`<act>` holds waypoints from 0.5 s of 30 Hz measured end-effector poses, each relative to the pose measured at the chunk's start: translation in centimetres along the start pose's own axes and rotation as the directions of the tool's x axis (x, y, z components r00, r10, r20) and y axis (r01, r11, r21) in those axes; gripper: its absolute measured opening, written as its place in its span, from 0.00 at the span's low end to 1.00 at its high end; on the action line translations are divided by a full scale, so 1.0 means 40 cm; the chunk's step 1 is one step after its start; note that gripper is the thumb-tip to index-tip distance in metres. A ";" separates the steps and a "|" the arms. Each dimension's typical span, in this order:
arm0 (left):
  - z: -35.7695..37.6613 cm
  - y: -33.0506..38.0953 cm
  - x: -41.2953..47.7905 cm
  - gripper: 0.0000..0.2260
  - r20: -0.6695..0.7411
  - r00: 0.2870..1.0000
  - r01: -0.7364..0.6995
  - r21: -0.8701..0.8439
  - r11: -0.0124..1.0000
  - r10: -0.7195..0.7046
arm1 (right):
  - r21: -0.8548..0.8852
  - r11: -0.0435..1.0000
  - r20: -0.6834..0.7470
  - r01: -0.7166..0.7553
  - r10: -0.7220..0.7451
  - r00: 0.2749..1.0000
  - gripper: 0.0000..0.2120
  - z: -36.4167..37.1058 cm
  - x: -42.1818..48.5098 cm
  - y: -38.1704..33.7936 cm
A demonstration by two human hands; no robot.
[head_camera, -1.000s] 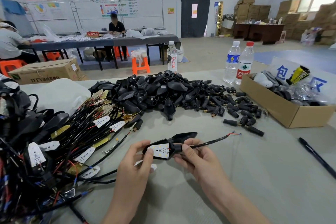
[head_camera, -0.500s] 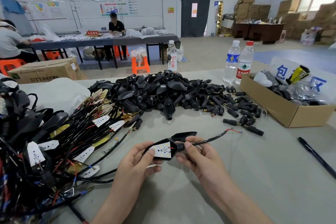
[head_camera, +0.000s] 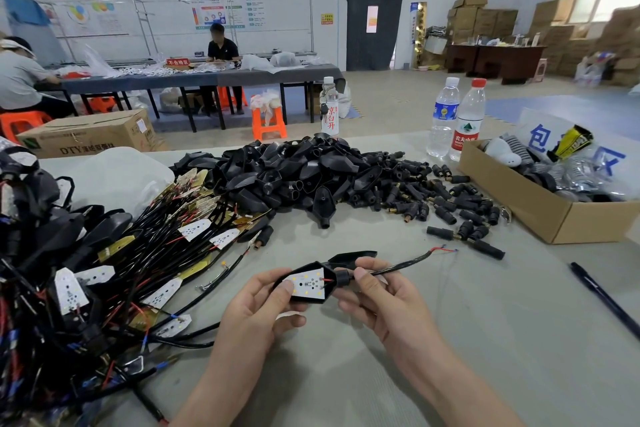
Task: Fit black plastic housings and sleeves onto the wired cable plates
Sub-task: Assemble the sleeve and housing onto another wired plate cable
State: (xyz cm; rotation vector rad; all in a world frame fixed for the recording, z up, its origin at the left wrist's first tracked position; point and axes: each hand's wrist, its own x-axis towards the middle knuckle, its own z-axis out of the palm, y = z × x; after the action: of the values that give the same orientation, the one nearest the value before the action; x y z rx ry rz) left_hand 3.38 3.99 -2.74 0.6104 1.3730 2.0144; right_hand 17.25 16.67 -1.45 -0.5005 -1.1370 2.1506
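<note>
Left hand (head_camera: pixel 256 315) and right hand (head_camera: pixel 384 302) are being seen from the head view, low in the middle of the grey worktop (head_camera: pixel 450 340). A black housing (head_camera: pixel 311 300) is being gripped by the left hand: the thumb is being pressed on the wide end of the white plate (head_camera: pixel 310 282) lying inside the housing, and the fingers are being curled beneath it. The black sleeve (head_camera: pixel 343 277) at the housing's narrow end is being pinched by the right hand between thumb and forefinger. The cable (head_camera: pixel 405 265) is being led out of the sleeve to the right, its bare red end lying on the worktop. A second housing (head_camera: pixel 349 256) is lying just behind the held one.

Farther back, loose housings are being kept in a large pile (head_camera: pixel 294 173), with a scatter of loose sleeves (head_camera: pixel 433 198) just to its right. A tangled bundle of wired plates (head_camera: pixel 138 253) is being spread over the left side of the worktop. At the right, an open cardboard box (head_camera: pixel 540 215) is being used for mixed parts; two water bottles (head_camera: pixel 453 118) are standing upright behind it, and a black pen (head_camera: pixel 606 298) is lying near the right edge.
</note>
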 end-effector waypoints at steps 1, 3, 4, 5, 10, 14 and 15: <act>-0.005 0.001 0.003 0.15 -0.015 1.000 -0.003 -0.008 1.000 0.003 | 0.003 1.000 -0.003 0.002 -0.002 1.000 0.17 -0.001 0.001 -0.005; -0.016 0.003 0.009 0.14 -0.060 0.998 -0.015 -0.046 0.999 0.012 | 0.019 1.000 -0.025 0.002 -0.002 1.000 0.16 -0.005 0.003 -0.016; -0.020 0.004 0.012 0.13 -0.082 0.997 -0.021 -0.066 0.998 0.016 | 0.030 1.000 -0.040 -0.001 0.002 0.999 0.15 -0.007 0.004 -0.021; -0.024 0.004 0.014 0.12 -0.098 0.995 -0.026 -0.078 0.997 0.018 | 0.044 0.999 -0.053 -0.003 0.006 0.999 0.14 -0.008 0.005 -0.026; -0.022 0.000 0.017 0.11 -0.112 0.993 -0.030 -0.077 0.997 0.021 | 0.078 0.997 -0.075 -0.002 0.008 0.997 0.14 -0.007 0.004 -0.027; -0.020 -0.002 0.015 0.10 -0.135 0.990 -0.049 -0.053 0.997 0.042 | 0.070 0.998 -0.069 -0.002 0.006 0.998 0.17 -0.003 0.004 -0.017; -0.021 -0.003 0.015 0.08 -0.142 0.989 -0.054 -0.043 0.998 0.047 | 0.063 0.998 -0.070 0.001 0.003 0.998 0.18 -0.002 0.004 -0.014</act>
State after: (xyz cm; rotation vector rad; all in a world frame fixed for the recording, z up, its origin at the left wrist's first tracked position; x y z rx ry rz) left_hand 2.40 3.91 -3.15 0.4941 1.4001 2.1597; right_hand 17.39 17.07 -1.04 -0.5437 -1.0279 2.1458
